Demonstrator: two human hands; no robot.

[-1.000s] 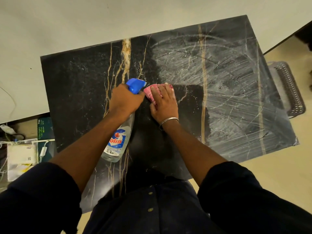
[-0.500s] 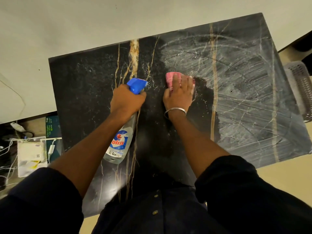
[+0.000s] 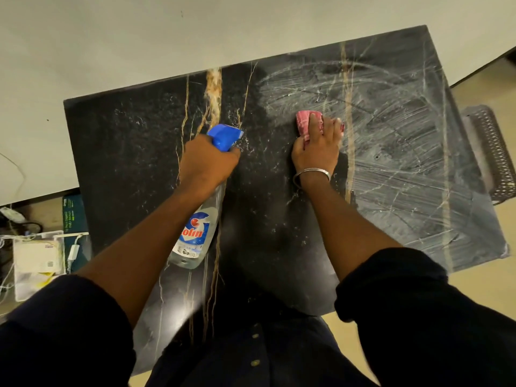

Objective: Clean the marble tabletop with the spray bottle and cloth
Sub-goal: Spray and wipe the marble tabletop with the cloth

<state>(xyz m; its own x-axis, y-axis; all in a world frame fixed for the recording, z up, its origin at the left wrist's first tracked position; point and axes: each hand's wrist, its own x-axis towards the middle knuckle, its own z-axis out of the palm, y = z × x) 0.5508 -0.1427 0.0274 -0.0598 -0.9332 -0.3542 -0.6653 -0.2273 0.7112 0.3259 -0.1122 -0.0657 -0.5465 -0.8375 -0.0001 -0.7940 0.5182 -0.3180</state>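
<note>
The black marble tabletop (image 3: pixel 125 152) with gold veins fills the middle of the view. Its right half is covered in whitish wipe streaks; spray droplets speckle the middle. My left hand (image 3: pixel 208 160) grips the neck of a clear spray bottle (image 3: pixel 195 236) with a blue trigger head, held just above the stone near the centre vein. My right hand (image 3: pixel 317 148) presses a pink cloth (image 3: pixel 303 121) flat on the marble at the edge of the streaked area. The cloth is mostly under my fingers.
A pale wall borders the table's far side. A dark perforated basket (image 3: pixel 494 152) stands off the right edge. On the floor at the left lie a white box (image 3: pixel 36 258), cables and a dark green box (image 3: pixel 73 213). Beige floor shows at the right.
My right hand has slid the pink cloth away from the bottle, to the right and farther up the table. The left hand and bottle have stayed put.
</note>
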